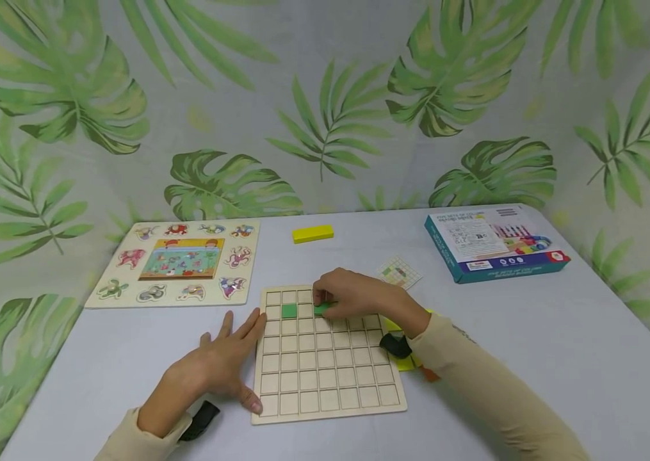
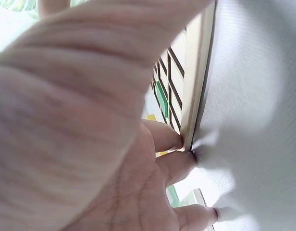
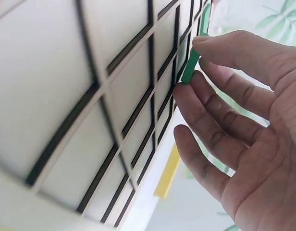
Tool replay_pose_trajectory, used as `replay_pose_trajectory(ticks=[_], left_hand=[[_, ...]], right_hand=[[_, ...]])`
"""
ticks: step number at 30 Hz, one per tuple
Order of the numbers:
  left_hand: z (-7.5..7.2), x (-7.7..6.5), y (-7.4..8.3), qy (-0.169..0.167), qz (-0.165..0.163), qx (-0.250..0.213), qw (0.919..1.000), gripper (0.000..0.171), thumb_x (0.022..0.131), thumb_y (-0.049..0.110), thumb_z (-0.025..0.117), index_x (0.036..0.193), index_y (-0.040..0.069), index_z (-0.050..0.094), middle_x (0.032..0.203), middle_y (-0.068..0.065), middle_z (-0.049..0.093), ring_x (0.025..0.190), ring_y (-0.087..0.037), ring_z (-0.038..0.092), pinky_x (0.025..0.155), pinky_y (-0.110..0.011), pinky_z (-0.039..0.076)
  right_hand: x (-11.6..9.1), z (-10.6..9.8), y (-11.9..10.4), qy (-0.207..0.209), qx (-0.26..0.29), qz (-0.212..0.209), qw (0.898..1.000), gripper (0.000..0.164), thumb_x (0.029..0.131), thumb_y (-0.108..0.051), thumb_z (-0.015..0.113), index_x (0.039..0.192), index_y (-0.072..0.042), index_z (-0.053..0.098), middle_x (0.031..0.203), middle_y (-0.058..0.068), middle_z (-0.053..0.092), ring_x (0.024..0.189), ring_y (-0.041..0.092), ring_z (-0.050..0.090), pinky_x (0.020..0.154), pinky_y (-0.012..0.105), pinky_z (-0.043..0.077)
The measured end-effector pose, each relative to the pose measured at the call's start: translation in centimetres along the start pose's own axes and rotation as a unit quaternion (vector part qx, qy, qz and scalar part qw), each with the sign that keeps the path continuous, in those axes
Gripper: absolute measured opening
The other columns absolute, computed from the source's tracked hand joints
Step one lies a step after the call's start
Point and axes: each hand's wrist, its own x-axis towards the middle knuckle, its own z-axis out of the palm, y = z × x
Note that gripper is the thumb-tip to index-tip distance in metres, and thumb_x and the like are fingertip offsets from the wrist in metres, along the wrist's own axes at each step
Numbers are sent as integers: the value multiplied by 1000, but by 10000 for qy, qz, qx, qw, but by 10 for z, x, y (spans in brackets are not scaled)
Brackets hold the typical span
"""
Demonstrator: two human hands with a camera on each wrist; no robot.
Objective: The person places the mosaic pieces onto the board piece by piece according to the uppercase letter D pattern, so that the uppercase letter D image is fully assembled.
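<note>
A wooden grid board [image 1: 307, 363] lies flat on the white table. One green square tile [image 1: 289, 310] sits in a cell of its second row. With thumb and fingertips my right hand [image 1: 353, 293] pinches another green tile [image 3: 189, 67] over the same row, one cell apart from the first. The held tile looks tilted against the board in the right wrist view; its seating is partly hidden. My left hand [image 1: 223, 362] has its fingers spread, with fingertips and thumb touching the board's left edge [image 2: 198, 72].
Yellow tiles [image 1: 406, 363] and an orange piece [image 1: 430, 374] lie partly under the right forearm. Behind the board are a yellow block [image 1: 312, 234] and a small pattern card [image 1: 398, 273]. A sea-animal puzzle [image 1: 148, 296] lies at left, a teal box [image 1: 497, 246] at right.
</note>
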Motion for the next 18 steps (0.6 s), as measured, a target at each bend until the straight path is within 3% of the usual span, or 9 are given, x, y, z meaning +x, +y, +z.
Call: replay_pose_trajectory(ticks=[5,9,13,18], left_hand=[[-5,0,-6,44,180,-89,9998,142,50,59,91,160,7,17,168,-14,12,147,-57,7,104,-79,17],[-9,4,-19,428,651,-152,9968,123,57,59,89,152,3,34,157,-18,33,144,-52,25,106,-71,28],[-11,11,-31,740,959,-353,9920,103,62,55,90,142,8,46,132,-15,48,124,-37,43,100,-56,41],[-9,20,-40,571,942,-1065,9882,94,65,46,92,139,13,43,114,-9,50,105,-25,45,88,-45,42]], right_hand=[[8,2,-8,-33,-122,-15,9999,6,93,-13,68,99,-12,67,97,-2,65,85,11,59,78,27,49],[12,4,-13,-75,-200,-19,9998,6,93,-10,68,100,-11,68,99,-1,66,88,13,60,80,27,49],[15,6,-17,-175,-179,54,9997,10,92,-7,68,101,-10,68,100,2,65,89,14,59,80,28,49],[18,6,-21,-147,-283,110,9994,11,90,-7,69,100,-10,68,99,3,63,86,14,55,76,28,47]])
